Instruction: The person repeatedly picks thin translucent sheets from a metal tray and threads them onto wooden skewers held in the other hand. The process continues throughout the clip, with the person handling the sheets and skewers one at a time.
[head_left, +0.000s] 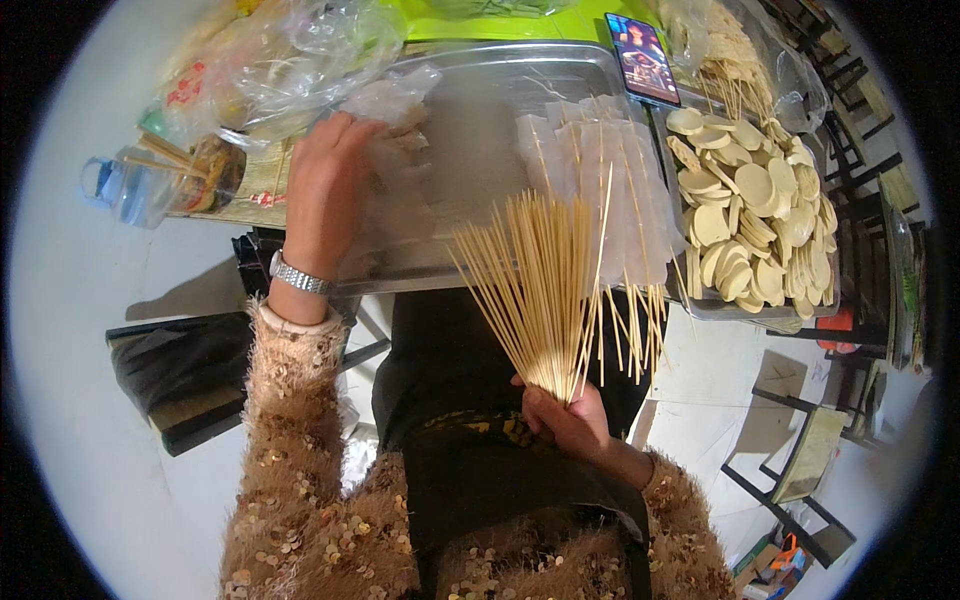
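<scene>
My right hand (566, 420) grips a fanned bundle of bamboo skewers (551, 277) by its lower end, in front of the dark apron (465, 375). Over the left side of a shallow metal tray (480, 281), my left hand (330, 169) reaches down at a pile of thin translucent slices (394, 97). Its fingertips are hidden, so I cannot see whether they pinch a slice. At the tray's right side lie several translucent slices threaded on skewers (619, 187), the bare skewer ends sticking out over the near rim.
A second tray (727, 309) on the right is heaped with pale round slices (757, 195). A lit phone (643, 60) leans at the tray's far corner. Clear plastic bags (277, 67) and a jar with sticks (214, 172) stand left. Stools (810, 457) are on the floor.
</scene>
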